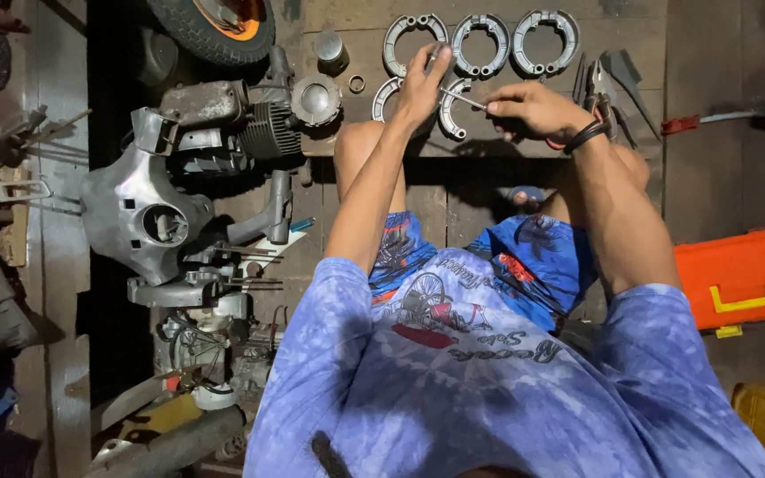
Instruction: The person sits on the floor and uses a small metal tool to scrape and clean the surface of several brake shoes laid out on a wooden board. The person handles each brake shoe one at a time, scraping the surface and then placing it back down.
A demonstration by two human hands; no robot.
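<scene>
On the wooden floor (489, 190), person seated, both hands out front over a spread of brake shoes. Left hand (422, 84) closed around a small metal part, too small to identify, fingers curled on it, resting just above one curved brake shoe (384, 96). Right hand (533, 111) pinched tight on a thin metal rod (462, 97), rod tip pointing at the left hand and meeting it or nearly so. Dark band on right wrist. Second loose shoe (450, 115) lies right under the rod. Three more shoes in a row further out: (407, 40), (482, 42), (546, 40). Pliers (599, 88) just beyond the right wrist. Left side: engine cylinder with fins (267, 128), round piston-like part (316, 97), grey scooter body cover (139, 217), tyre (214, 22) at top edge. Orange toolbox (741, 274) on the right, well apart from the hands.
</scene>
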